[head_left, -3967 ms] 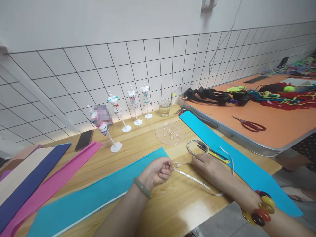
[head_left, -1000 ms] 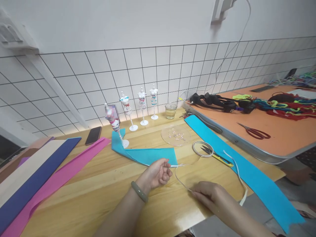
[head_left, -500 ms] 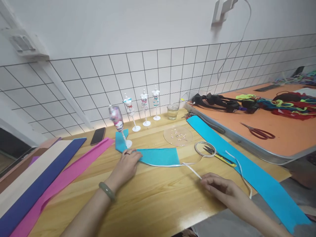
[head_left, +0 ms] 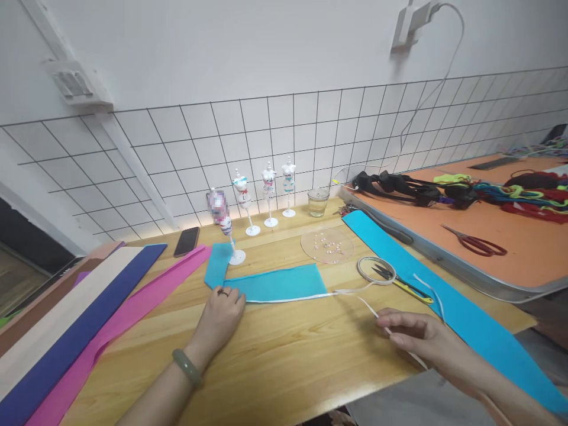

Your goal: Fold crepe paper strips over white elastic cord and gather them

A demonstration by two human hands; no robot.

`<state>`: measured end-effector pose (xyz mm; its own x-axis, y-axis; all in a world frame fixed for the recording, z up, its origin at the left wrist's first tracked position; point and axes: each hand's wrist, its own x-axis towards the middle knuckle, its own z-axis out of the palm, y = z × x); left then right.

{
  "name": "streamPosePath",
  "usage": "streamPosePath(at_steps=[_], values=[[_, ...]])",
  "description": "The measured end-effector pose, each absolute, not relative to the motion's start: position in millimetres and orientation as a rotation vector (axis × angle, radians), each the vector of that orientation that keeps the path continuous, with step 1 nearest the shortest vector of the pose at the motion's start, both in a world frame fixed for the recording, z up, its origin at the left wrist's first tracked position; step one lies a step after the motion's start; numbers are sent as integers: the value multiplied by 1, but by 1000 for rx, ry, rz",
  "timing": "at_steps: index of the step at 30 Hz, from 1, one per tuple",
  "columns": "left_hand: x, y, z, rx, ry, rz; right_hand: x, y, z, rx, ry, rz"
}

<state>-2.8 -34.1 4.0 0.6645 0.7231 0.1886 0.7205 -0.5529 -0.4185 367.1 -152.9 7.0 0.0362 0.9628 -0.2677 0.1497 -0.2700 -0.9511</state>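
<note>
My left hand (head_left: 223,310), wearing a ring, is closed with its fingertips on the left part of a turquoise fabric strip (head_left: 279,285), pressing it to the table. A thin white tape runs along the strip's front edge and on toward a tape roll (head_left: 360,269). My right hand (head_left: 410,334) pinches a narrow white strip (head_left: 369,306) between thumb and fingers. One end of that strip points at the fabric, apart from it; the other hangs below the hand. Yellow-handled scissors (head_left: 415,290) lie partly under the roll, on a longer turquoise strip (head_left: 470,331).
Several small white mannequins (head_left: 243,195) stand at the back; one base rests by the fabric's folded end. Nearby are a phone (head_left: 187,241), a glass (head_left: 318,204) and a clear dish (head_left: 315,254) of small bits. Pink fabric (head_left: 133,307) lies left; red-handled scissors (head_left: 483,244) lie on the orange tray (head_left: 523,254).
My right hand has drawn the white strip rightward, and its far end now stands free of the fabric's corner. My left hand has slid slightly left and nearer along the fabric.
</note>
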Motion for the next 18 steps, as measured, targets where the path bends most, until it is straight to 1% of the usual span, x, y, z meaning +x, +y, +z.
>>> streamPosePath(at_steps=[5,11,18], values=[[-11,-49,-9,-2396,-1255,30,375,-151,3,-1435,-1015,1426],[-24,-54,-14,-2422,-1356,-127,375,-151,0,-1426,-799,1503],[-45,-47,0,-2353,-1456,-137,360,-153,0,-1385,-861,1400]])
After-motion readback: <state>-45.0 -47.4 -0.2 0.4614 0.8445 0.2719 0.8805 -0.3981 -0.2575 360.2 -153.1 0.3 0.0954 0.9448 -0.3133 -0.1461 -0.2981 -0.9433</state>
